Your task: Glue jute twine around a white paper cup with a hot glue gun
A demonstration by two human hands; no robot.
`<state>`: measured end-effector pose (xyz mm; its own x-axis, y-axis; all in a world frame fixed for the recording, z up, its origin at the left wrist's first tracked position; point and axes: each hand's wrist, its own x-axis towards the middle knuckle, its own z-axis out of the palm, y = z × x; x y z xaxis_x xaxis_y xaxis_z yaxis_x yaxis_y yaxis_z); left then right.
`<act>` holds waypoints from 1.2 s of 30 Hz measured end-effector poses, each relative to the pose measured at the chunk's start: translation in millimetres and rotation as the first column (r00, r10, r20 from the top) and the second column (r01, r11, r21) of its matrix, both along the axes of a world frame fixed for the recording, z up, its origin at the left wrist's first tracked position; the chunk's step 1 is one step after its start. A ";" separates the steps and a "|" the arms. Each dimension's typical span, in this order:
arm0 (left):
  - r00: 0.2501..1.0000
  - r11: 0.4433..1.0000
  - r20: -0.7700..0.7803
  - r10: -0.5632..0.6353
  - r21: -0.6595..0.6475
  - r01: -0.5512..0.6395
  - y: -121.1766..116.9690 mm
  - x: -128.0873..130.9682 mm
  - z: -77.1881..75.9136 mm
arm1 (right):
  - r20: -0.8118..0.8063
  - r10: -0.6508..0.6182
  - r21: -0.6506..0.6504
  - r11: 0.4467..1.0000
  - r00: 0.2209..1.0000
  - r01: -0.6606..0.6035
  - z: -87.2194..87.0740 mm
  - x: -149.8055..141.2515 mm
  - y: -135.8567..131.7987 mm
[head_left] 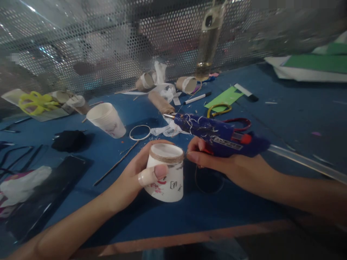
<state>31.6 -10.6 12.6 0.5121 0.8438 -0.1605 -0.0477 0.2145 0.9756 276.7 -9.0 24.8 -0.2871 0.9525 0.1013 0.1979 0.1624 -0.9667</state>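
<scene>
My left hand is wrapped round an upside-down white paper cup; a band of brown twine runs round the cup's upper end, and my thumb, which has a plaster on it, presses on the cup's side. My right hand grips a blue hot-glue gun with a red trigger part. The gun's metal nozzle points left, above and behind the cup, and a clear glue stick juts out at its back to the right. My right thumb tip is close to the twine band.
On the blue table lie a second white paper cup, a white ring, a spool of twine, tape rolls, a marker, green paper, yellow scissors, a black phone. A perforated metal screen backs the table.
</scene>
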 end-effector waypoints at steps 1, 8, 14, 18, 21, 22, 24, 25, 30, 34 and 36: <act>1.000 1.000 -0.001 0.000 0.001 0.000 -0.2 0.5 0.3 | 0.009 0.004 0.004 1.000 1.000 -0.004 0.0 0.3 0.1; 1.000 1.000 0.023 -0.016 -0.016 0.017 -1.4 1.9 -0.8 | 0.018 0.064 0.024 0.998 0.998 -0.065 -0.3 0.8 1.1; 0.997 1.000 0.074 -0.025 -0.001 0.025 -0.8 0.5 -7.4 | 0.004 0.045 -0.027 0.999 0.999 -0.045 0.3 1.2 -0.8; 0.996 0.999 0.085 -0.026 0.026 0.023 -0.8 0.9 -10.2 | -0.012 0.057 -0.078 0.995 0.998 -0.058 1.9 0.2 -1.3; 0.995 0.998 0.092 -0.042 0.050 0.038 -1.6 0.6 -11.4 | -0.012 0.023 -0.075 0.997 1.000 -0.024 1.0 -0.3 -2.0; 0.994 0.998 0.096 -0.046 0.054 0.041 -1.9 0.4 -11.8 | -0.010 0.012 -0.069 0.998 1.000 -0.012 0.5 -0.2 -2.4; 0.993 0.998 0.103 -0.048 0.056 0.042 -2.2 -0.1 -12.2 | -0.010 0.004 -0.054 0.999 1.000 -0.005 -0.5 0.1 -2.9; 0.993 0.997 0.108 -0.051 0.056 0.045 -2.2 -0.4 -12.1 | -0.012 0.008 -0.050 0.999 1.000 -0.009 -1.1 0.3 -3.1; 0.992 0.994 0.076 -0.100 0.047 0.096 -1.6 -1.4 -10.4 | -0.041 0.049 -0.018 0.999 0.998 -0.050 -4.0 0.8 -2.6; 0.996 0.995 -0.013 -0.093 0.046 0.093 -1.9 -0.5 -10.7 | -0.106 0.005 -0.005 1.000 0.994 -0.005 -3.8 -0.4 -2.8; 0.996 0.996 -0.047 -0.079 0.030 0.080 -2.1 0.7 -10.0 | -0.114 -0.014 -0.027 1.000 0.993 0.011 -1.4 -1.7 -2.7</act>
<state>32.3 -12.6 2.6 0.5703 0.8060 -0.1588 0.0133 0.1842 0.9828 275.0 -11.7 23.3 -0.2630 0.9588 0.1078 0.0876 0.1350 -0.9870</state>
